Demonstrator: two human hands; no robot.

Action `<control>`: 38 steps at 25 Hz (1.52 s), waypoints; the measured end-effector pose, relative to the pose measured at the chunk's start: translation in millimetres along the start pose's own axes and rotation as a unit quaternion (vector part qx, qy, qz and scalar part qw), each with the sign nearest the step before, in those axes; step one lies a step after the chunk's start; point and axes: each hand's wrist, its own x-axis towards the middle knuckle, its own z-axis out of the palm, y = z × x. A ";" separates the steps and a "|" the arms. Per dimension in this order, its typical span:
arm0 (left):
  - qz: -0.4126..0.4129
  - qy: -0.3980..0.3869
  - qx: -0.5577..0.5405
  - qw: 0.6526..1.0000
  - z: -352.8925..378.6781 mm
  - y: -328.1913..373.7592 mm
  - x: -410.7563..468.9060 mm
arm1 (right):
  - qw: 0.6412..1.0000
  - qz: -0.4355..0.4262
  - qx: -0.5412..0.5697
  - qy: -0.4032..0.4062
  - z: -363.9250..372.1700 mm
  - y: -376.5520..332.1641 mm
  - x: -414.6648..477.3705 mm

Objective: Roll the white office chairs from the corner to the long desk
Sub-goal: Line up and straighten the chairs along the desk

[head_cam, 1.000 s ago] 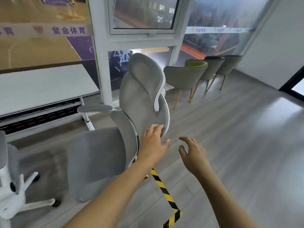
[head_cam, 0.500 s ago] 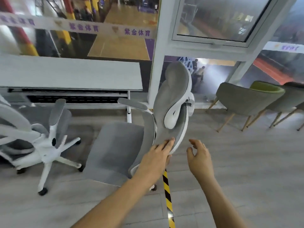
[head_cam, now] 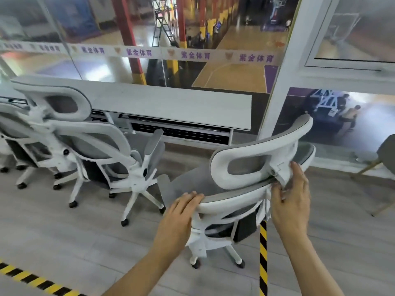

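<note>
A white office chair (head_cam: 254, 165) with grey mesh stands in front of me, its back toward me and its seat facing the long grey desk (head_cam: 171, 103). My left hand (head_cam: 181, 212) grips the top left edge of its backrest. My right hand (head_cam: 292, 199) holds the backrest's right side, just under the headrest bracket. The chair stands near the desk's right end, a short way back from it. Two more white office chairs (head_cam: 102, 146) stand to the left, close to the desk.
A glass wall with a white pillar (head_cam: 282, 82) runs behind the desk. Yellow-black floor tape (head_cam: 263, 248) runs under the held chair, and another strip (head_cam: 32, 278) crosses the lower left floor. A grey lounge chair (head_cam: 384, 154) with wooden legs is at the right edge.
The chair has swung round so its back faces me and its seat faces the desk. My right hand, free before, now holds the backrest. My view has turned left toward the desk.
</note>
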 end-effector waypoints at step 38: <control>-0.126 -0.273 -0.024 0.953 -68.0 -239.5 257.5 | 0.989 0.084 -0.091 0.076 241.0 -119.1 67.8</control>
